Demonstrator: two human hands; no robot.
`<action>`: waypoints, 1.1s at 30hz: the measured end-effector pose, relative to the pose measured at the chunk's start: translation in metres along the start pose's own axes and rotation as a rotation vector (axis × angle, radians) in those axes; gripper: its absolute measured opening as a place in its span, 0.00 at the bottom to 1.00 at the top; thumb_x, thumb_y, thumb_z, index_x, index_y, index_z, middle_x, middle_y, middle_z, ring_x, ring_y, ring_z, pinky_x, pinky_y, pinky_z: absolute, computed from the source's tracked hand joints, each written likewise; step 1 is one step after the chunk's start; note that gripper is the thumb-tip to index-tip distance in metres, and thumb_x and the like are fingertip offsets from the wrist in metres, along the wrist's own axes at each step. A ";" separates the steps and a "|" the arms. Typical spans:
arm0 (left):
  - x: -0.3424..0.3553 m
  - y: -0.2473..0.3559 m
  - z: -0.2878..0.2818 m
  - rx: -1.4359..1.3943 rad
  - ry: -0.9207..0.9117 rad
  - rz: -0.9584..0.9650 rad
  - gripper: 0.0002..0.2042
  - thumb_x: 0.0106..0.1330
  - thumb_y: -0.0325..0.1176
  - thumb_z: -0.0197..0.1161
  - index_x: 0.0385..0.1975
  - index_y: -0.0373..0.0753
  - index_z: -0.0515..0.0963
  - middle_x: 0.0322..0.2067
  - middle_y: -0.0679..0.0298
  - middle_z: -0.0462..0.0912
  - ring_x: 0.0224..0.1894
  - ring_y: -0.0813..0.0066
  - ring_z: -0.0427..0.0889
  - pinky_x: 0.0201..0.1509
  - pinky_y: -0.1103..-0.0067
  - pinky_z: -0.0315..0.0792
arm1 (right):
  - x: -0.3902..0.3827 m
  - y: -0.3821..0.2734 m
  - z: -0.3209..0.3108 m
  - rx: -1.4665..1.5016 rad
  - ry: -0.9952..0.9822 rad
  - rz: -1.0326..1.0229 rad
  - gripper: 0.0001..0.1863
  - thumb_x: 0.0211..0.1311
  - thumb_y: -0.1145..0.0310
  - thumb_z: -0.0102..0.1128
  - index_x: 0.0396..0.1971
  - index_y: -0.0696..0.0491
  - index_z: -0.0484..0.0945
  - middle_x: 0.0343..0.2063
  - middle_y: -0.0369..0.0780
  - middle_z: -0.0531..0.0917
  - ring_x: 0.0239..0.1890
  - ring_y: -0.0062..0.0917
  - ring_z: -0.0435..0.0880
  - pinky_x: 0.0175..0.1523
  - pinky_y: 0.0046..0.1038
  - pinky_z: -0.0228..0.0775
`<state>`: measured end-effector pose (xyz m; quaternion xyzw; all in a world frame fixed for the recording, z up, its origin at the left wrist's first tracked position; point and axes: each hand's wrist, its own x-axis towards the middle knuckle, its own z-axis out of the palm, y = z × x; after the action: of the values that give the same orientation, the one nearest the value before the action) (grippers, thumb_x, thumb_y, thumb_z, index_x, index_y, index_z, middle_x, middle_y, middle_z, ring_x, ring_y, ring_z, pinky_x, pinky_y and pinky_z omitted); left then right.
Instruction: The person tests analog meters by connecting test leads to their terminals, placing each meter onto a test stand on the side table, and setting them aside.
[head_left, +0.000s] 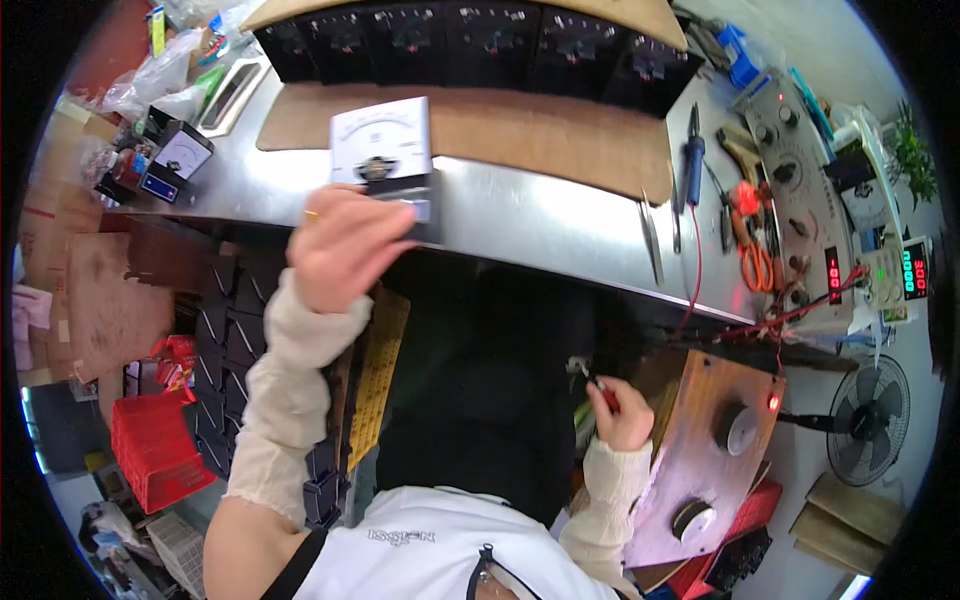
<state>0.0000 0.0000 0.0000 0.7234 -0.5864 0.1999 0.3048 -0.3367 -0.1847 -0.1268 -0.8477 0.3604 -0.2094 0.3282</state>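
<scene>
My left hand [345, 240], somewhat blurred, is closed at the lower edge of an analog panel meter [380, 140]. The meter has a white dial face and a dark lower part, and it is tilted up over the front edge of the metal bench. Low on the right, away from the bench, my right hand [625, 415] grips a red-handled tool [607, 396]. A small silvery piece [578, 366] shows at the tool's far end; whether it is the tip or a separate part I cannot tell.
Several black meter housings [410, 45] stand in a row behind a brown board [540, 140]. On the bench's right lie tweezers [651, 240], a blue soldering iron [694, 160] and orange scissors [756, 266], beside a knobbed instrument panel [790, 170]. Another meter [180, 155] sits at left; a wooden box [700, 450] stands lower right.
</scene>
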 end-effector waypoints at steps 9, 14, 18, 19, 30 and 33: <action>0.016 0.096 0.149 -0.238 0.152 0.137 0.18 0.45 0.34 0.78 0.39 0.43 0.87 0.45 0.66 0.84 0.56 0.62 0.76 0.72 0.54 0.56 | 0.055 -0.042 -0.028 0.213 0.191 -0.052 0.13 0.48 0.77 0.76 0.35 0.57 0.84 0.25 0.39 0.81 0.26 0.24 0.78 0.33 0.23 0.69; 0.034 0.077 0.133 -0.249 0.249 -0.170 0.42 0.49 0.32 0.78 0.68 0.41 0.64 0.65 0.48 0.65 0.64 0.50 0.69 0.74 0.60 0.53 | 0.059 -0.061 -0.013 0.409 0.243 -0.121 0.12 0.48 0.81 0.74 0.33 0.59 0.80 0.26 0.41 0.80 0.25 0.23 0.78 0.31 0.23 0.70; 0.045 0.041 0.138 -0.769 -0.057 -0.272 0.54 0.45 0.32 0.79 0.74 0.43 0.51 0.59 0.50 0.71 0.62 0.47 0.69 0.68 0.62 0.61 | 0.077 -0.081 -0.001 0.379 0.164 -0.343 0.13 0.47 0.84 0.72 0.32 0.60 0.78 0.27 0.44 0.80 0.26 0.32 0.80 0.32 0.25 0.72; 0.045 0.039 0.138 -0.765 -0.062 -0.273 0.54 0.45 0.32 0.79 0.74 0.43 0.51 0.59 0.50 0.71 0.62 0.47 0.69 0.68 0.62 0.61 | 0.082 -0.082 0.003 0.368 0.131 -0.380 0.13 0.46 0.84 0.71 0.32 0.60 0.78 0.27 0.45 0.80 0.26 0.36 0.80 0.33 0.27 0.73; 0.039 0.035 0.139 -0.651 -0.145 -0.288 0.56 0.50 0.38 0.78 0.76 0.47 0.44 0.63 0.50 0.68 0.65 0.48 0.67 0.72 0.62 0.52 | 0.060 -0.082 0.019 0.793 0.225 0.066 0.18 0.52 0.83 0.73 0.41 0.57 0.76 0.40 0.38 0.80 0.36 0.17 0.77 0.40 0.19 0.71; 0.039 0.034 0.137 -0.634 -0.137 -0.273 0.55 0.51 0.38 0.77 0.76 0.47 0.44 0.64 0.49 0.68 0.65 0.47 0.67 0.72 0.62 0.54 | 0.066 -0.065 0.006 0.702 0.293 -0.076 0.12 0.52 0.87 0.70 0.35 0.60 0.78 0.35 0.39 0.81 0.33 0.18 0.78 0.40 0.19 0.70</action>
<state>-0.0336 -0.1255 -0.0681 0.6765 -0.5361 -0.0838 0.4979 -0.2592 -0.1971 -0.0773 -0.6574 0.2783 -0.4512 0.5356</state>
